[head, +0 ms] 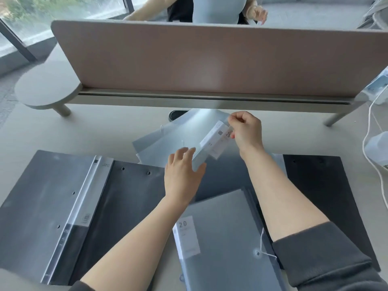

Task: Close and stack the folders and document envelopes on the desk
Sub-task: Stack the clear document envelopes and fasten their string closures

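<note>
Lying open far left of both hands, a dark grey folder [63,206] is spread flat on the desk [94,131], clear spine strip up the middle, punch holes visible. Left hand [183,175] is open, fingers spread, fingertips touching the near lower edge of a translucent folder [174,139]. That translucent folder is lifted and tilted between the two hands, its far part blurred; a white label on it reads "20". Right hand [246,133] is pinched shut on the translucent folder's upper right edge, just beside the label, thumb and fingers curled. Below the hands, between the forearms, a grey string-tie envelope [226,238] lies shut, also labelled "20", white string at its round button near the right sleeve. Under the right forearm and out to the right of the grip, a black folder [319,185] lies flat. Beyond the hands stands a brown divider panel [199,59] along the desk's back; another person's torso and arms show behind it. Far right of the grip, a white cable [371,156] runs down the edge.
</note>
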`<action>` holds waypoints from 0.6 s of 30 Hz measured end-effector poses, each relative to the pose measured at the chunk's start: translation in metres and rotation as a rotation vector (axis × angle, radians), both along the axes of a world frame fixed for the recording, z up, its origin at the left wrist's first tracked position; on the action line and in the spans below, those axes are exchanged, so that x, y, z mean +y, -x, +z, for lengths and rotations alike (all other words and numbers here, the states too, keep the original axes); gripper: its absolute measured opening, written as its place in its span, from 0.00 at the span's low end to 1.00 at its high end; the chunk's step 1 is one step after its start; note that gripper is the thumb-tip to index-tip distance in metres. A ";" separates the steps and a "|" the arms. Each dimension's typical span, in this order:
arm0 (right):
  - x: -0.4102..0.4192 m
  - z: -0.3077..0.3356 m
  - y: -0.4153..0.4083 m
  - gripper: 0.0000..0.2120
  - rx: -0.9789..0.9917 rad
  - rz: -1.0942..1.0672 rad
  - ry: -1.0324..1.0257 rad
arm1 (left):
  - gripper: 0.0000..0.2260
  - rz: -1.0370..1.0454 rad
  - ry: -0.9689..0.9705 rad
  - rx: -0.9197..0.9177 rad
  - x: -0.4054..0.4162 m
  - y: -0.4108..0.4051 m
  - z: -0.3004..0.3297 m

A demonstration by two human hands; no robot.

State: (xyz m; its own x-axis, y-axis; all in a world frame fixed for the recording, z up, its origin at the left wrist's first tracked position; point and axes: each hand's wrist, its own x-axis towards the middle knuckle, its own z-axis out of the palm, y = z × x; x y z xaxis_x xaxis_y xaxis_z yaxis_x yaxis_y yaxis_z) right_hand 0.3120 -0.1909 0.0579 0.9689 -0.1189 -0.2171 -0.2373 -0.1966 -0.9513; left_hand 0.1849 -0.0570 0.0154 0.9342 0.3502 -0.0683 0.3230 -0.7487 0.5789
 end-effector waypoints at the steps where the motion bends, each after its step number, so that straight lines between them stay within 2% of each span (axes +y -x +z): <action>1: 0.001 0.005 0.003 0.11 -0.004 -0.001 -0.023 | 0.22 -0.008 -0.002 0.000 0.000 -0.003 0.002; 9: 0.010 0.026 0.030 0.11 -0.082 0.033 -0.176 | 0.17 -0.012 0.060 -0.034 0.000 -0.002 0.016; 12: 0.010 0.032 0.040 0.11 -0.134 0.030 -0.221 | 0.13 -0.012 0.034 -0.092 -0.001 0.006 0.024; 16: 0.011 0.055 0.049 0.12 -0.246 0.056 -0.254 | 0.04 -0.045 0.105 -0.191 -0.003 0.011 0.039; 17: 0.011 0.062 0.050 0.11 -0.280 0.067 -0.255 | 0.03 -0.052 0.130 -0.229 -0.003 0.011 0.043; 18: 0.012 0.070 0.051 0.11 -0.315 0.080 -0.250 | 0.07 -0.048 0.149 -0.272 -0.003 0.011 0.048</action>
State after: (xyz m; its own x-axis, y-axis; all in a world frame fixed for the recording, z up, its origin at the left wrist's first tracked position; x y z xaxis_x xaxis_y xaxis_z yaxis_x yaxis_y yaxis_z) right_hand 0.2615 -0.1792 0.1280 0.9966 -0.0216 0.0794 0.0803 0.0437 -0.9958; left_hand 0.1741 -0.0599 0.0637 0.9403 0.3105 0.1391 0.1079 -0.6600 0.7435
